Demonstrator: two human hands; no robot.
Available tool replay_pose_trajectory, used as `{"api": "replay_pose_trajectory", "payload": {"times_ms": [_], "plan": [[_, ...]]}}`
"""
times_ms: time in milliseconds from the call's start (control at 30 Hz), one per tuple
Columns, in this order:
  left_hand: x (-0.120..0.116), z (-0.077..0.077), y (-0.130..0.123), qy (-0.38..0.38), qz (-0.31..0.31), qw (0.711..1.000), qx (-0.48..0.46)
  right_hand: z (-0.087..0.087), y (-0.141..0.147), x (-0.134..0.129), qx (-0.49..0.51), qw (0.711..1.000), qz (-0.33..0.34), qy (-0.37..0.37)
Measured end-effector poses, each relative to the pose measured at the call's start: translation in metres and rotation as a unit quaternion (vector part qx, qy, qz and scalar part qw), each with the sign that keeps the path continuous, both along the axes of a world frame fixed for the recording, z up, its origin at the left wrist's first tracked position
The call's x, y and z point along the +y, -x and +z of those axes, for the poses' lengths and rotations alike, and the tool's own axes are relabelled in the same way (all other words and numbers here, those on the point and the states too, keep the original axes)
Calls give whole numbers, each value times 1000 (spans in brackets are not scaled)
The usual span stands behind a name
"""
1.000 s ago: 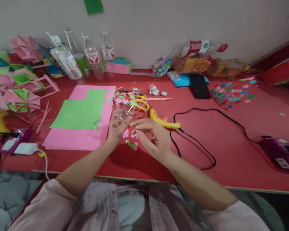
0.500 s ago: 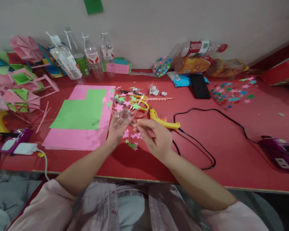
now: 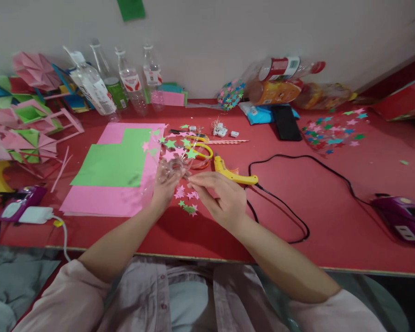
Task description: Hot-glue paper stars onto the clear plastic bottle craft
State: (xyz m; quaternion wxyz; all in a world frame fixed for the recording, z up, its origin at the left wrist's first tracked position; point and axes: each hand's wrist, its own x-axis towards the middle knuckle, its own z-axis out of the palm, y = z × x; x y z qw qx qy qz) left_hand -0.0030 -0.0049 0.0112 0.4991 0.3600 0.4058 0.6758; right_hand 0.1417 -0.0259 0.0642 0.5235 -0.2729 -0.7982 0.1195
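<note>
My left hand [image 3: 164,186] is wrapped round a clear plastic bottle piece [image 3: 175,164], its round neck opening turned toward me. Pink and green paper stars [image 3: 169,144] dot its see-through wall. Close by on the right, my right hand [image 3: 223,196] has thumb and forefinger pinched at the edge of the piece; whatever is between those fingertips is too small to make out. Below the hands lie several loose pink and green stars [image 3: 186,198]. Behind the clear piece, partly covered by it, are yellow-handled scissors [image 3: 203,150].
A yellow glue gun [image 3: 233,174] lies right of the hands, its black cord [image 3: 297,157] looping to a purple power strip [image 3: 399,216]. Green paper [image 3: 112,163] rests on pink sheets at left. Bottles [image 3: 133,85], a phone [image 3: 286,123] and a star-covered clear piece [image 3: 335,131] stand or lie farther back.
The clear piece has tilted slightly, and both hands have shifted a little to the left. My right fingertips remain pinched beside it.
</note>
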Motion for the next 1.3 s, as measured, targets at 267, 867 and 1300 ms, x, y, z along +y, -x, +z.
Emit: {"api": "replay_pose_trajectory", "payload": {"times_ms": [267, 867, 1300], "plan": [[0, 0, 0, -4, -15, 1000, 22, -3, -2, 0, -21, 999, 19, -38], [1, -4, 0, -15, 0, 1000, -6, 2, -2, 2, 10, 999, -21, -26], [0, 1, 3, -42, -12, 999, -25, -9, 2, 8, -38, 998, -23, 39]]}}
